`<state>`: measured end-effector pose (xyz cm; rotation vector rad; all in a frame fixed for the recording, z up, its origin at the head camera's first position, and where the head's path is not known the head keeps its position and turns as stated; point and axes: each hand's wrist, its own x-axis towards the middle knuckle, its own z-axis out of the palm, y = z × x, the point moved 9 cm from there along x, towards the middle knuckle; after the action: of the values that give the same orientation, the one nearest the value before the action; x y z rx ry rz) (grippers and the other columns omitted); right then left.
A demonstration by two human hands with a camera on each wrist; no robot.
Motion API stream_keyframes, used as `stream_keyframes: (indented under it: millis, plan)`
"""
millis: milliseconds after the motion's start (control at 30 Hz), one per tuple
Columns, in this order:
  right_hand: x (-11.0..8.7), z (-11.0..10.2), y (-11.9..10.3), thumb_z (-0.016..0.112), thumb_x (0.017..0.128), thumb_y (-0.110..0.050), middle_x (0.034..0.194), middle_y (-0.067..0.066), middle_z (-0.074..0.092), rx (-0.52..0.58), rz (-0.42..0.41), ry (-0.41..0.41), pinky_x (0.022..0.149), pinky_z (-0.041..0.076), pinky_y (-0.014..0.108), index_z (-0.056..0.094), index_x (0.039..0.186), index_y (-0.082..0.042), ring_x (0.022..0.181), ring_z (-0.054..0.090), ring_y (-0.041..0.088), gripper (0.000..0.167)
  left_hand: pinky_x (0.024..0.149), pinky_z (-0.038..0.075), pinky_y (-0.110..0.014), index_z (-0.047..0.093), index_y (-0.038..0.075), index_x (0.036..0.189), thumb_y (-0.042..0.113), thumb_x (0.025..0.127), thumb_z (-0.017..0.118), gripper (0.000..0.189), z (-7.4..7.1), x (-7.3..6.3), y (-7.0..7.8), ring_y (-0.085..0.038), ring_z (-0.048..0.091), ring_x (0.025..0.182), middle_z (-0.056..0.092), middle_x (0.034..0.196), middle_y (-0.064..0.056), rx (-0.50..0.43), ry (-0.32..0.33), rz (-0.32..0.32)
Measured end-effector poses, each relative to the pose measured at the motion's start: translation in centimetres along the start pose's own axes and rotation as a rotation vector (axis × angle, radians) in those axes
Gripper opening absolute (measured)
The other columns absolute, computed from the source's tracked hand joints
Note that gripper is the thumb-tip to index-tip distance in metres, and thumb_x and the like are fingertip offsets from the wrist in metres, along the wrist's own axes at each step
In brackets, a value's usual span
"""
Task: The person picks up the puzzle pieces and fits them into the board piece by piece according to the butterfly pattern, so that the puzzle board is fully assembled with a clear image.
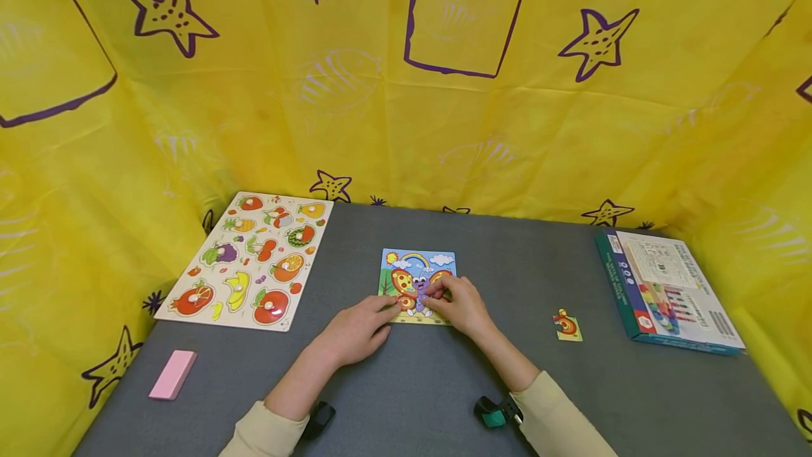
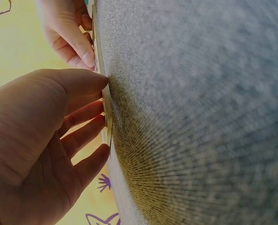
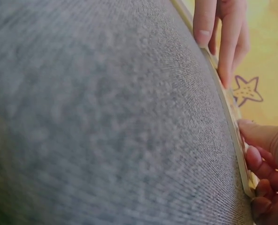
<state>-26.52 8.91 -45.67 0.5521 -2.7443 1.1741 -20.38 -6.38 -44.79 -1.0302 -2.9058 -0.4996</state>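
A small butterfly jigsaw puzzle [image 1: 415, 259] lies on the grey table, its picture showing a rainbow and a sun. My left hand [image 1: 360, 330] rests at its lower left, fingers fairly straight and touching the board. In the left wrist view, the left hand's [image 2: 45, 131] thumb and fingertips meet the board's thin edge. The right hand [image 1: 462, 305] has curled fingers and pinches at a puzzle piece by the purple butterfly body, hiding the lower right part. The right wrist view shows this hand [image 3: 270, 164] low against the board. One loose puzzle piece [image 1: 569, 326] lies to the right.
A fruit peg puzzle board [image 1: 216, 273] lies at the left, and a pink block [image 1: 173, 374] is nearer the front-left edge. On the far right sits a flat box [image 1: 672, 288]. A yellow patterned curtain [image 1: 393, 125] closes off the table's back and sides.
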Motion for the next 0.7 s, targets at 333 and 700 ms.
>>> stream_keyframes:
  millis: [333,700]
  plan:
    - [0.24,0.08,-0.24,0.081,0.080,-0.018,0.073,-0.009,0.058,-0.012,0.005,-0.019,0.069,0.037,0.032,0.071,0.082,-0.014,0.075,0.049,0.015,0.011,0.089,0.050,-0.048,0.060,0.006,0.134,0.014,0.095,0.061,0.040,0.01,0.05,0.03,-0.027,0.052,0.123,0.055,0.135,-0.010,-0.007,-0.011,-0.007]
    - [0.13,0.20,-0.94,0.082,0.077,-0.011,0.074,0.000,0.062,0.069,-0.157,-0.081,0.065,0.042,0.027,0.070,0.080,-0.009,0.069,0.054,0.015,0.012,0.091,0.049,-0.046,0.060,0.005,0.133,0.013,0.094,0.062,0.040,0.02,0.09,0.10,-0.027,0.052,0.122,0.055,0.135,-0.011,-0.012,-0.005,0.005]
